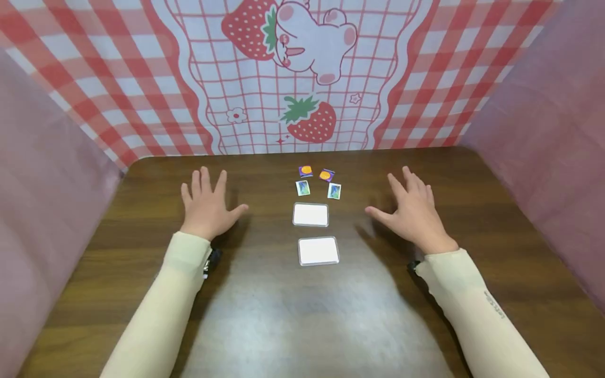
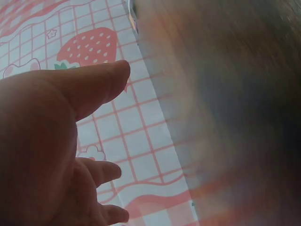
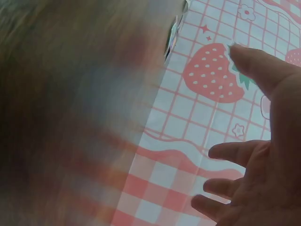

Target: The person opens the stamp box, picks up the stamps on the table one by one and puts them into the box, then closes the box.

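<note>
My left hand (image 1: 206, 207) is over the left part of the brown table, fingers spread and thumb pointing inward, holding nothing. On the other side my right hand (image 1: 416, 215) has its fingers spread too, also with nothing in it. Between the hands lie two white rectangles with clear rims, a farther one (image 1: 310, 214) and a nearer one (image 1: 319, 251). Beyond them are two small white-bordered picture pieces, a left one (image 1: 303, 188) and a right one (image 1: 334, 191). Farthest back sit two purple pieces with orange ovals, one left (image 1: 306, 171) and one right (image 1: 326, 175).
A red-and-white checked cloth with strawberries (image 1: 314, 123) hangs at the table's back edge. Pinkish drapes stand at the left (image 1: 47, 184) and right (image 1: 543, 147). The wooden tabletop (image 1: 293, 325) reflects light near the front.
</note>
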Demonstrator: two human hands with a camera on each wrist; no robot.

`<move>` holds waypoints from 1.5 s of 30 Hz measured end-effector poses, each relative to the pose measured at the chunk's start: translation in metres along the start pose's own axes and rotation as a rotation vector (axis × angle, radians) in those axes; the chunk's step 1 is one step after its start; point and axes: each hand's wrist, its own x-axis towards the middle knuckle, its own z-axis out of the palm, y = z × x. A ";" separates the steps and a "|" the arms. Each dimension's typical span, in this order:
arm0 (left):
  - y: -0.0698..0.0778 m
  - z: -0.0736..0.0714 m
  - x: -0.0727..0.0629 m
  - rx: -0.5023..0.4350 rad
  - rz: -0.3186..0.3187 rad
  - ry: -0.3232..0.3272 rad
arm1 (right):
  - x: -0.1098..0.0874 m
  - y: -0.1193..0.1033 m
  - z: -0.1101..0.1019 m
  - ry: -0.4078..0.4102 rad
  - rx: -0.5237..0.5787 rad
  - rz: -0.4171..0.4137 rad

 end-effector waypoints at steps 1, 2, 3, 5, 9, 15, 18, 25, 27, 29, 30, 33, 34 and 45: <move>0.000 0.000 0.000 -0.003 -0.001 -0.008 | 0.001 0.000 0.000 -0.012 0.003 -0.003; 0.000 0.000 0.000 -0.008 -0.002 -0.015 | 0.002 0.000 0.000 -0.027 0.006 -0.004; 0.000 0.000 0.000 -0.013 -0.003 -0.023 | 0.002 0.000 -0.001 -0.043 0.008 -0.004; 0.003 -0.001 -0.001 -0.028 -0.004 -0.031 | 0.003 -0.001 -0.003 -0.083 0.003 -0.001; 0.012 0.000 -0.002 -0.054 0.006 -0.016 | 0.004 -0.007 -0.009 -0.173 -0.019 -0.011; 0.029 -0.002 -0.006 -0.121 0.092 0.037 | 0.006 -0.027 -0.012 -0.281 0.000 -0.022; 0.039 -0.007 -0.008 -0.165 0.163 0.100 | 0.006 -0.040 -0.009 -0.303 0.036 -0.045; 0.063 -0.009 -0.017 -0.171 0.338 -0.006 | 0.001 -0.062 0.005 -0.288 0.042 -0.135; 0.069 -0.005 -0.020 -0.169 0.382 -0.062 | -0.001 -0.068 0.010 -0.295 0.026 -0.169; 0.077 -0.001 -0.023 -0.165 0.421 -0.120 | -0.003 -0.073 0.014 -0.310 0.012 -0.204; 0.080 0.003 -0.025 -0.160 0.438 -0.144 | -0.005 -0.076 0.016 -0.319 0.003 -0.223; 0.087 0.013 -0.030 -0.139 0.459 -0.224 | -0.006 -0.083 0.021 -0.352 -0.020 -0.271; 0.089 0.016 -0.031 -0.133 0.458 -0.246 | -0.006 -0.084 0.023 -0.364 -0.027 -0.281; 0.098 0.035 -0.036 -0.075 0.474 -0.335 | -0.008 -0.084 0.032 -0.442 -0.046 -0.350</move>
